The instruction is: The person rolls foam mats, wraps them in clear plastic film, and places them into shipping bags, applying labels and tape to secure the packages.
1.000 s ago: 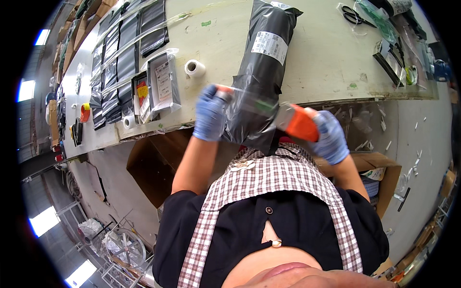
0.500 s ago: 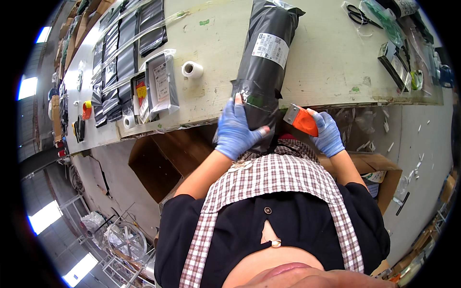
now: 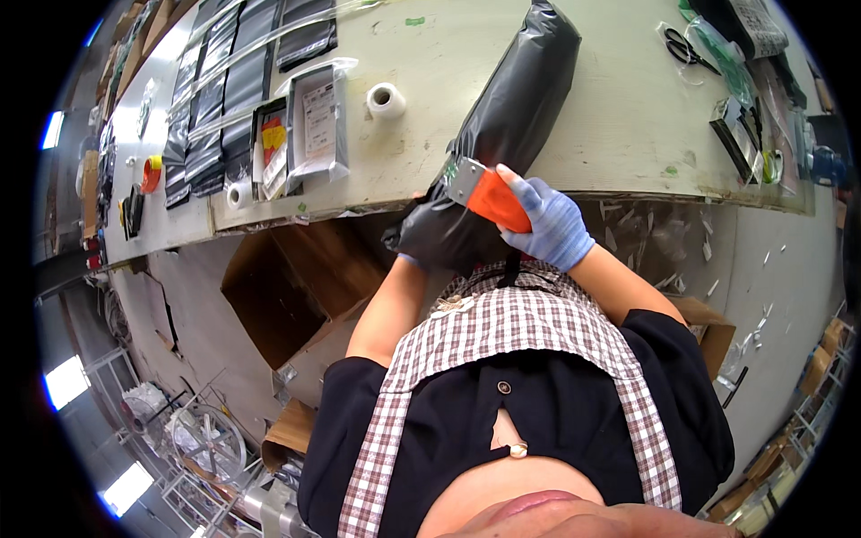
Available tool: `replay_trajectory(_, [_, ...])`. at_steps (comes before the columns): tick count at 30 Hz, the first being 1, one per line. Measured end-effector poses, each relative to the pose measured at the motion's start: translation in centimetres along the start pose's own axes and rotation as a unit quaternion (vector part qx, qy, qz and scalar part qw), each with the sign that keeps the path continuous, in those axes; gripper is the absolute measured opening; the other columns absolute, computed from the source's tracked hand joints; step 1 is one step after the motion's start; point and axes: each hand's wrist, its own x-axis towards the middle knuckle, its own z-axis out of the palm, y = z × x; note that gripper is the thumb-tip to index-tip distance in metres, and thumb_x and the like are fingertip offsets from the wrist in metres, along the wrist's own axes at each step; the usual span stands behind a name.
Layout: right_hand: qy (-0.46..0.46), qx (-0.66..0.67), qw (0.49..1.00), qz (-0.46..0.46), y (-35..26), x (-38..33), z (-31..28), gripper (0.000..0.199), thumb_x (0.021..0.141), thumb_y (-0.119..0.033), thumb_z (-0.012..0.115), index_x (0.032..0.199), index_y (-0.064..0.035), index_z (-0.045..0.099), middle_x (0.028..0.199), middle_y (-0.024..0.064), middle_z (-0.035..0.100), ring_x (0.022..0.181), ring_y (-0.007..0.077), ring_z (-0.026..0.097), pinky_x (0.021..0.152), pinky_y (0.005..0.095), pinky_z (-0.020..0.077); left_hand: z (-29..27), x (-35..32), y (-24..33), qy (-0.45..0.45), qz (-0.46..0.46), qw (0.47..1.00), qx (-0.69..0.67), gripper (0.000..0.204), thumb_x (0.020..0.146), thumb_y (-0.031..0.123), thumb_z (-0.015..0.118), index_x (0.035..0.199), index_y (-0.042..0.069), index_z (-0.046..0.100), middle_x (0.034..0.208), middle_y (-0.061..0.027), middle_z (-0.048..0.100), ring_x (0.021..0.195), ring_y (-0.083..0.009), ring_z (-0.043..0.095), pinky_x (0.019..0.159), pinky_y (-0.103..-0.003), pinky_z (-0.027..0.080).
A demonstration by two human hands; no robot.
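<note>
Package (image 3: pixel 525 99), black and long, slants over the front edge of the tabletop (image 3: pixel 619 117), its near end jutting out toward the checked apron (image 3: pixel 502 318)! Right hand (image 3: pixel 549 224), blue-gloved, on the package's right side: fingers clamped around an orange tape dispenser (image 3: pixel 500 199), metal head (image 3: pixel 464 179) right by the package. Left hand (image 3: pixel 410 261) is at the package's near end, mostly hidden, so whether its fingers are apart or together, I cannot tell. Out left of the package, a white roll (image 3: pixel 393 108) and a gray tray (image 3: pixel 314 168); off to its right, black scissors (image 3: pixel 683 48).
</note>
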Motion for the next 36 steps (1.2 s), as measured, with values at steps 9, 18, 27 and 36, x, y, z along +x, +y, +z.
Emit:
replay_trajectory(9, [-0.127, -0.111, 0.979, 0.111, -6.9, 7.3, -0.8, 0.072, 0.078, -0.034, 0.072, 0.145, -0.0292, 0.044, 0.094, 0.0174, 0.062, 0.079, 0.0339, 0.068, 0.069, 0.0438, 0.0561, -5.7, -3.5, 5.3, 0.215, -0.249, 0.944, 0.033, 0.119, 0.053, 0.041, 0.09, 0.146, 0.0, 0.029, 0.143, -0.0287, 0.034, 0.134, -0.047, 0.033, 0.111, -0.061, 0.022])
replay_trajectory(18, [-0.035, -0.01, 0.998, 0.047, -6.1, 0.1, -4.8, 0.059, 0.07, -0.022, 0.074, 0.127, -0.0236, 0.06, 0.083, 0.0148, 0.059, 0.074, 0.0348, 0.063, 0.065, 0.0449, 0.0526, -6.7, 0.7, -0.1, 0.121, -0.353, 0.923, -0.096, 0.062, 0.063, 0.038, 0.084, 0.113, 0.008, 0.062, 0.097, -0.0171, 0.07, 0.089, -0.0364, 0.068, 0.078, -0.045, 0.054])
replay_trajectory(27, [-0.194, -0.032, 0.946, 0.256, -2.1, -9.5, -1.7, 0.06, 0.075, -0.028, 0.071, 0.133, -0.0313, 0.057, 0.094, 0.0175, 0.061, 0.086, 0.0373, 0.065, 0.08, 0.0444, 0.0537, -4.0, -0.3, -4.6, -0.079, -0.351, 0.671, -0.648, 0.049, 0.064, 0.001, 0.084, 0.111, -0.003, 0.069, 0.102, -0.0081, 0.072, 0.092, -0.0168, 0.066, 0.086, -0.032, 0.053])
replay_trajectory(36, [-0.246, 0.031, 0.902, 0.354, 6.0, -11.2, -1.0, 0.054, 0.07, -0.023, 0.072, 0.123, -0.0114, 0.066, 0.11, 0.0195, 0.069, 0.098, 0.0297, 0.069, 0.086, 0.0353, 0.0542, -8.6, 2.0, -4.8, -0.025, 0.05, 0.998, -0.007, 0.053, 0.087, 0.036, 0.058, 0.128, 0.003, 0.058, 0.12, -0.0177, 0.062, 0.113, -0.036, 0.058, 0.097, -0.043, 0.047])
